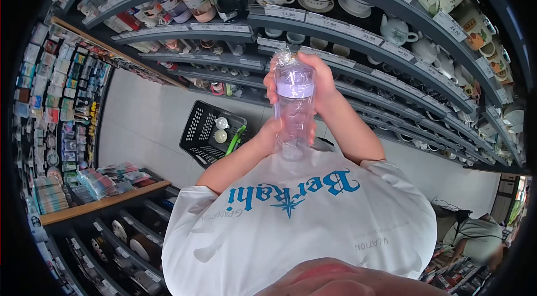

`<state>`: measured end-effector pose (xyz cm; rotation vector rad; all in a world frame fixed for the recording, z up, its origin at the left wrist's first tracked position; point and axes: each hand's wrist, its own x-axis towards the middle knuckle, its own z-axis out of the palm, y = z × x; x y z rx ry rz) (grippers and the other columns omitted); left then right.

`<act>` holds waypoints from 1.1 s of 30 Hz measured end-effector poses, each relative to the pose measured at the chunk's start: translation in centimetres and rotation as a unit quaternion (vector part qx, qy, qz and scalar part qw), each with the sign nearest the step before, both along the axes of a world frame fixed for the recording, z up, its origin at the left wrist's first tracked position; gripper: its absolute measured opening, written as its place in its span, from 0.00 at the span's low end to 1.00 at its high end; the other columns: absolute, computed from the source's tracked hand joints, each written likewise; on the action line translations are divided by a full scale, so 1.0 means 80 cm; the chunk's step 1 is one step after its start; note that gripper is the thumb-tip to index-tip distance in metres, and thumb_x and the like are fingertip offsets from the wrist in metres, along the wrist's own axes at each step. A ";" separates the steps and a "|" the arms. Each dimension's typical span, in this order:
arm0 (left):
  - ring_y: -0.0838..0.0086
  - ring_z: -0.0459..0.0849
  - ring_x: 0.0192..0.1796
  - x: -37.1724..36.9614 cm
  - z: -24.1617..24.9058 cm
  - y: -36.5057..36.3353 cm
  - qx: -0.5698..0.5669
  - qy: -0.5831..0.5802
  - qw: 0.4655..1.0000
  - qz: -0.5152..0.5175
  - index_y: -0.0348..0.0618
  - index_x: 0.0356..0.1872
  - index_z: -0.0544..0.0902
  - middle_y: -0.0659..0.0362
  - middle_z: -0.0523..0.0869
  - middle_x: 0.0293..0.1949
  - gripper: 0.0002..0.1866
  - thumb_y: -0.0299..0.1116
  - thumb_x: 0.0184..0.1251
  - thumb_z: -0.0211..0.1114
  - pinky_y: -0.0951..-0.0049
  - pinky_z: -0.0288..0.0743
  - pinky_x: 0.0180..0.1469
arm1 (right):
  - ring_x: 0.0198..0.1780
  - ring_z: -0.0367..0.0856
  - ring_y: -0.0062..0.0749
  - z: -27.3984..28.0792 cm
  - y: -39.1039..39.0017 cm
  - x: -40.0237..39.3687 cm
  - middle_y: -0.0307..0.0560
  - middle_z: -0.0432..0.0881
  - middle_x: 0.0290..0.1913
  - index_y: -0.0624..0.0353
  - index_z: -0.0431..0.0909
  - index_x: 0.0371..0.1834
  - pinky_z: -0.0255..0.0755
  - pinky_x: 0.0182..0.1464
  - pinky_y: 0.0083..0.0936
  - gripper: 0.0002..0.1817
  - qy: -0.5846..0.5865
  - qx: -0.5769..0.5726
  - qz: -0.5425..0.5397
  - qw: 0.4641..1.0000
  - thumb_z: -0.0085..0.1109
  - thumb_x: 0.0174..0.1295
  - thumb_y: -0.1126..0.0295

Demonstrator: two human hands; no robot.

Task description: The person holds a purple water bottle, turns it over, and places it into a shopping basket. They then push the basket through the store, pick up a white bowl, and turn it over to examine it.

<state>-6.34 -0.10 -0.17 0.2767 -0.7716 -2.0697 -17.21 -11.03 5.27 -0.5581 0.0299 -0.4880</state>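
Upright in front of my chest is a clear, pinkish water bottle (295,111) with a lilac band near its top. Crinkled clear wrap covers it and bunches up at the top end. My right hand (320,75) is closed around the upper part, its fingertips showing on the bottle's left side. Lower down, my left hand (272,132) is wrapped round the bottle near its base, partly hidden behind it.
A black shopping basket (193,128) with a green handle (237,138) stands on the floor, holding two pale round items. Shelves ahead carry cups, a teapot (396,31) and price labels. Packaged goods (114,179) lie on the left ledge. Another person (475,240) is at lower right.
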 end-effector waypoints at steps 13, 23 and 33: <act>0.62 0.82 0.43 0.056 -0.053 0.056 0.076 0.022 0.997 -0.009 0.36 0.62 0.65 0.50 0.79 0.43 0.43 0.62 0.55 0.62 0.66 0.76 0.45 | 0.36 0.78 0.47 -0.056 0.050 0.053 0.56 0.76 0.36 0.59 0.73 0.43 0.73 0.38 0.38 0.25 -0.012 0.098 0.001 0.995 0.46 0.56 0.47; 0.61 0.83 0.43 0.071 -0.043 0.075 0.021 -0.007 1.000 0.005 0.37 0.62 0.65 0.48 0.80 0.45 0.50 0.75 0.55 0.49 0.64 0.76 0.45 | 0.35 0.78 0.48 -0.049 0.072 0.068 0.57 0.76 0.35 0.59 0.71 0.42 0.72 0.39 0.39 0.26 0.008 0.091 -0.015 0.996 0.46 0.57 0.46; 0.59 0.83 0.41 0.068 -0.028 0.080 0.093 0.050 0.994 0.005 0.40 0.62 0.66 0.45 0.80 0.44 0.47 0.75 0.61 0.30 0.63 0.76 0.44 | 0.42 0.78 0.52 -0.043 0.075 0.071 0.57 0.77 0.34 0.60 0.72 0.43 0.70 0.48 0.42 0.28 0.011 0.011 -0.046 0.999 0.44 0.56 0.44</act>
